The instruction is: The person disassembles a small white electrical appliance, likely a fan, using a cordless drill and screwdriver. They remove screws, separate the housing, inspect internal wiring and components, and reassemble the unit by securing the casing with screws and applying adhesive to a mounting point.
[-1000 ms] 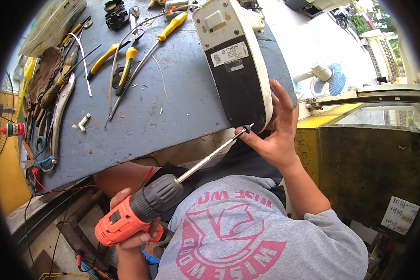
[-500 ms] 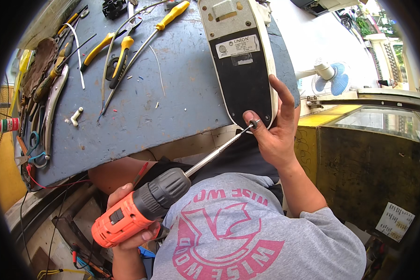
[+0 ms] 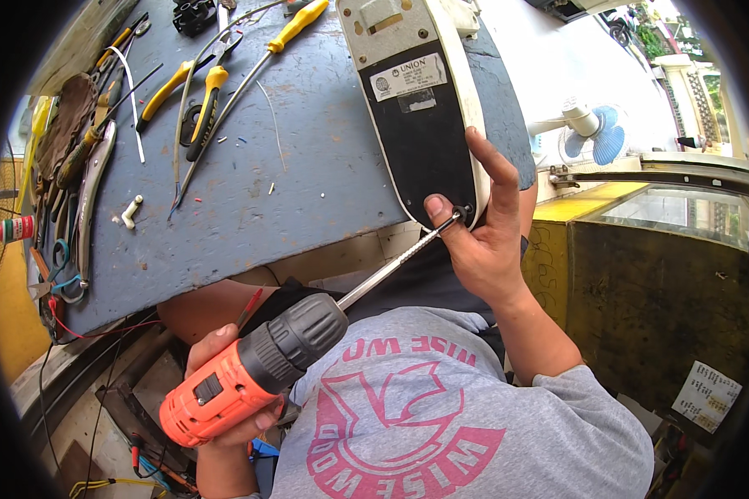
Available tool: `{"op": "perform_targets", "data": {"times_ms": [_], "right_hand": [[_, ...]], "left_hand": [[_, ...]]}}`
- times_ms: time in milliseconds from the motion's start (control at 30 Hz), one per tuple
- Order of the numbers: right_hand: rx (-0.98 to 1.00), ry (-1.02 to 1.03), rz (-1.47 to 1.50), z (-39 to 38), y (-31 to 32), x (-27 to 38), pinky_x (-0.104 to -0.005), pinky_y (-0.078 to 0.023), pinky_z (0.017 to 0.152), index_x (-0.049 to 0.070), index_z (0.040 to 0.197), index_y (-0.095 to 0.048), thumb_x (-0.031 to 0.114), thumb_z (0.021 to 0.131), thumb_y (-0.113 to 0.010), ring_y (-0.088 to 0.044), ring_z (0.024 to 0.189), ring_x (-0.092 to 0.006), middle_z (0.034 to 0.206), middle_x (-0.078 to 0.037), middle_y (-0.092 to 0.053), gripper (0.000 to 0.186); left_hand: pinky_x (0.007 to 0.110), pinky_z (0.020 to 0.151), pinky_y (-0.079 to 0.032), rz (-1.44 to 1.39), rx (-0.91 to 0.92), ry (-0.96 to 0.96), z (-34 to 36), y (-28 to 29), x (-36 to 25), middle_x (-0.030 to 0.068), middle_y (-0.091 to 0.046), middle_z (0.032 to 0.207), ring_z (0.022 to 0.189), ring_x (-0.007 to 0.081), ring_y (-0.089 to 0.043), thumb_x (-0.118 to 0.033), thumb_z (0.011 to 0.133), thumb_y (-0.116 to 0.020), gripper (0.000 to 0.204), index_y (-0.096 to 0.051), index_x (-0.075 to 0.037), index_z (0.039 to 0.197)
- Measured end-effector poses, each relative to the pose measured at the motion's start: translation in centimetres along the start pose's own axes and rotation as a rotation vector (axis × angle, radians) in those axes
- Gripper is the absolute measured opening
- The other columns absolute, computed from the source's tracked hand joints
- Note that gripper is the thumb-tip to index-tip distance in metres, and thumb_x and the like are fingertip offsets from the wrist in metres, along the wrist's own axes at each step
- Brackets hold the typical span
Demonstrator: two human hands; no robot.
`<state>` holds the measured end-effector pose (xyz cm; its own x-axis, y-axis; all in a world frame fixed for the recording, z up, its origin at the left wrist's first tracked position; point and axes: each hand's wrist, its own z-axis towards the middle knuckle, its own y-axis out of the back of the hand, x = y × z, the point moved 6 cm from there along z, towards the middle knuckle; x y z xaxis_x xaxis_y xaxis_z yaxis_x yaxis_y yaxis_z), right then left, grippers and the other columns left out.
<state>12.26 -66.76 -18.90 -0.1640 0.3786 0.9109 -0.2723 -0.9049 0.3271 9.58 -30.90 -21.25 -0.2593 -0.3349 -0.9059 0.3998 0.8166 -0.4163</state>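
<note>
My left hand is wrapped round an orange and black cordless drill. From its chuck a long silver bit runs up to the right. The bit's tip meets a small dark piece, perhaps a screw, beside my right thumb; its kind is too small to make out. My right hand grips the near end of a long appliance base with a black underside, metal plate and white rim. The thumb presses on the underside, and the index finger stretches along the right side. The base's far end rests on the blue-grey workbench.
Yellow-handled pliers, a long screwdriver, a cable and a bent white piece lie on the bench. Several tools line its left edge, with scissors among them. Right of the bench are a blue-bladed fan and a yellow-topped cabinet.
The appliance base and my right hand have shifted slightly left and up. The bit's tip has moved a little right and up, closer to the base's near corner.
</note>
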Motion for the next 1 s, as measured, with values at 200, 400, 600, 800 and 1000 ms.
{"op": "perform_targets", "data": {"times_ms": [200, 400, 600, 800, 1000], "right_hand": [[0.020, 0.103, -0.201, 0.2, -0.3, 0.5, -0.0353, -0.045, 0.120, 0.003, 0.165, -0.033, -0.001, 0.103, -0.069, -0.052, 0.144, -0.0222, 0.163, -0.014, -0.043, 0.072], [-0.024, 0.117, -0.239, 0.1, -0.3, 0.9, -0.0414, -0.040, 0.123, 0.002, 0.164, -0.035, -0.004, 0.099, -0.068, -0.048, 0.147, -0.0324, 0.158, -0.018, -0.048, 0.073], [-0.004, 0.145, -0.309, 0.2, -0.5, 1.3, -0.0418, -0.038, 0.122, 0.001, 0.166, -0.032, -0.005, 0.099, -0.067, -0.048, 0.143, -0.0313, 0.157, -0.020, -0.046, 0.076], [-0.017, 0.173, -0.362, 0.5, -0.6, 1.7, -0.0421, -0.038, 0.120, -0.001, 0.164, -0.033, -0.004, 0.098, -0.069, -0.051, 0.133, -0.0290, 0.161, -0.019, -0.046, 0.076], [-0.048, 0.142, -0.365, -0.2, -0.4, 1.4, -0.0452, -0.042, 0.118, 0.003, 0.163, -0.036, -0.009, 0.095, -0.068, -0.052, 0.135, -0.0430, 0.150, -0.026, -0.048, 0.076]], "left_hand": [[0.032, 0.084, -0.062, 0.407, -0.042, 0.033, 0.6, -0.3, -4.8, 0.0208, -0.071, 0.127, 0.100, 0.0225, -0.077, -0.029, 0.080, -0.099, 0.104, -0.037, -0.001, 0.159], [0.031, 0.093, -0.059, 0.539, 0.067, 0.044, 3.0, -1.6, -7.5, 0.0133, -0.074, 0.118, 0.104, 0.0177, -0.074, -0.041, 0.077, -0.101, 0.110, -0.038, 0.004, 0.156], [0.027, 0.077, -0.061, 0.277, -0.107, 0.196, 3.3, -2.2, -6.7, 0.0124, -0.075, 0.108, 0.085, 0.0163, -0.075, -0.035, 0.077, -0.102, 0.110, -0.038, 0.004, 0.157], [0.029, 0.067, -0.062, 0.107, -0.124, 0.247, 4.1, -3.0, -6.1, 0.0134, -0.074, 0.103, 0.080, 0.0157, -0.075, -0.030, 0.077, -0.103, 0.111, -0.034, 0.000, 0.159], [0.031, 0.067, -0.063, -0.014, -0.037, 0.261, 3.1, -2.8, -4.7, 0.0164, -0.074, 0.109, 0.085, 0.0190, -0.077, -0.023, 0.076, -0.101, 0.110, -0.034, 0.000, 0.161]]}}
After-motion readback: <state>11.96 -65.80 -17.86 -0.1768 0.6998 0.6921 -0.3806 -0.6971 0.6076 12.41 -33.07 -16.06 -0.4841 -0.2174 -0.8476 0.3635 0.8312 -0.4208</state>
